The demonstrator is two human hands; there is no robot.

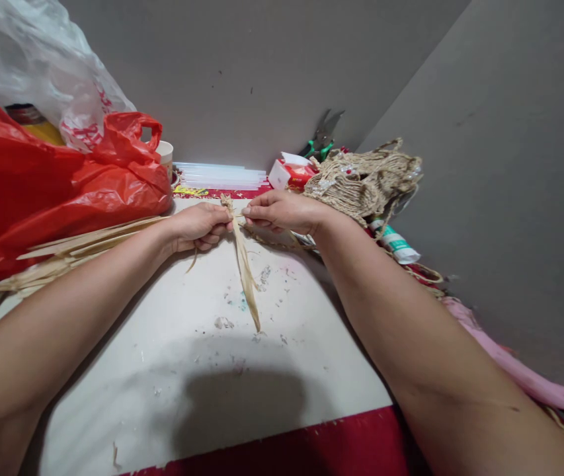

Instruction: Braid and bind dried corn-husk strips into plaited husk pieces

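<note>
My left hand [202, 225] is closed in a pinch on a pale, dry corn husk strip [244, 271]. One long end of the husk hangs down toward me over the white board, and a frayed tuft sticks up above the fingers. Close beside it, my right hand [282, 210] also pinches the husk work, thumb against forefinger, a small gap from the left fingertips. From beneath the right hand a thin twisted cord [279, 246] runs off to the right. The exact join between the fingers is too small to make out.
A white board [212, 390] lies on a red surface [301, 449]. More husk strips [83, 251] and a red plastic bag [63, 192] are at left. Clear tubes [219, 176], a cup [165, 155], a tissue pack [294, 173], green-handled shears [322, 139] and coiled cord [365, 178] stand along the wall.
</note>
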